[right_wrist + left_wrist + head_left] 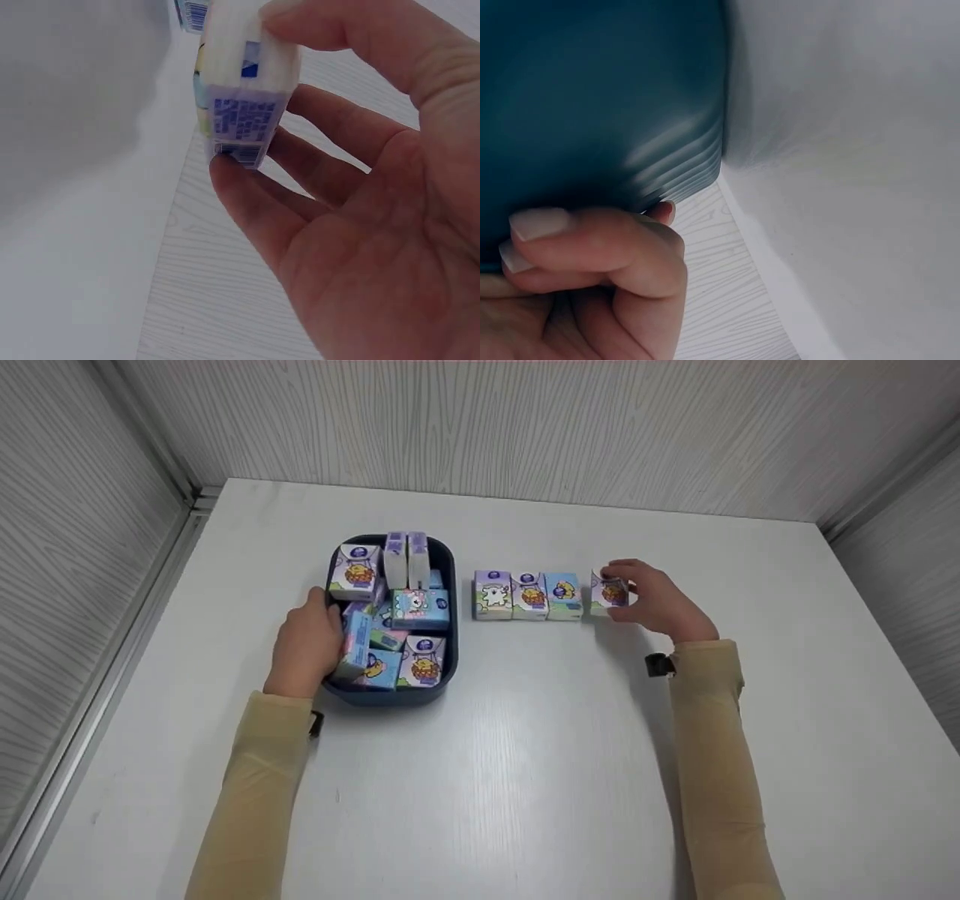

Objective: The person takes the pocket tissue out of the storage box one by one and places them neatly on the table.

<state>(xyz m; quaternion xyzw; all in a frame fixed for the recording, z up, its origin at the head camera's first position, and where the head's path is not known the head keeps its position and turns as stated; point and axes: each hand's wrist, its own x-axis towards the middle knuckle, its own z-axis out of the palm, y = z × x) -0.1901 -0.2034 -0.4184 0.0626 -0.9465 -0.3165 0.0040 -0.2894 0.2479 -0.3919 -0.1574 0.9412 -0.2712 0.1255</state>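
Note:
My left hand (307,641) grips the left rim of a dark blue plastic bin (390,699); in the left wrist view, curled fingers (607,247) lie against its ribbed outer wall (592,97). Jumbled inside are several small cartoon-printed tissue packs (420,609), two of them on edge at the back. To the right, my right hand (660,600) pinches a white-and-purple tissue pack (606,594) between thumb and fingers. In the right wrist view that pack (247,116) shows its barcode end and a blue tab. It stands just right of a row of three packs (529,598), a narrow gap between.
Everything is on a white table (480,780). A wood-grain panel (510,427) rises behind it, with another panel (60,547) at the left and one at the right. Beige sleeves (255,795) cover both forearms.

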